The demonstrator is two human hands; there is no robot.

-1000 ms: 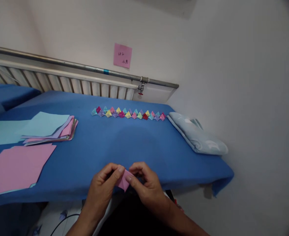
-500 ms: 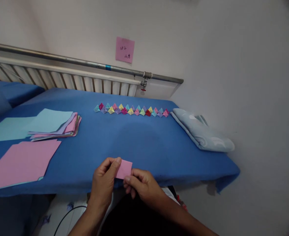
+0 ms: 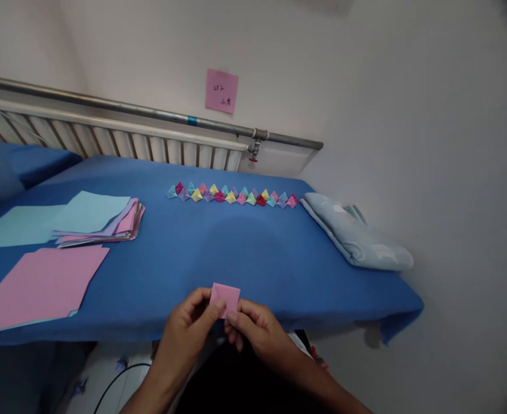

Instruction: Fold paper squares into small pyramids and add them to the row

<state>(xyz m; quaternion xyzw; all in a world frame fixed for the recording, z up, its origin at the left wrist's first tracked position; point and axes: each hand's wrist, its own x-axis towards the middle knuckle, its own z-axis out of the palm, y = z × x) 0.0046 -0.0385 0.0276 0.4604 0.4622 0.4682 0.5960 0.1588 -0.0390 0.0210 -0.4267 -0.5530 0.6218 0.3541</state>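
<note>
A small pink folded paper square (image 3: 227, 295) is held up between my two hands, just above the front edge of the blue-covered table (image 3: 158, 270). My left hand (image 3: 191, 322) pinches its left side, the thumb lying across the lower front. At the lower right corner, my right hand (image 3: 256, 328) grips the paper between thumb and fingers. The back of the square is hidden from me. Farther off lie small folded paper pieces (image 3: 241, 198) in many colours, set out in two close rows.
Left on the table are a stack of coloured paper (image 3: 93, 213), light blue sheets (image 3: 18, 224) and pink sheets (image 3: 42, 282). A folded pale blanket (image 3: 357, 236) lies at the right end. Behind runs a radiator (image 3: 141, 144) under a metal pipe (image 3: 128, 107); a pink note (image 3: 221, 91) hangs above.
My left thumb has slid from the top edge down onto the front of the paper. Both hands and the paper sit slightly farther right in view.
</note>
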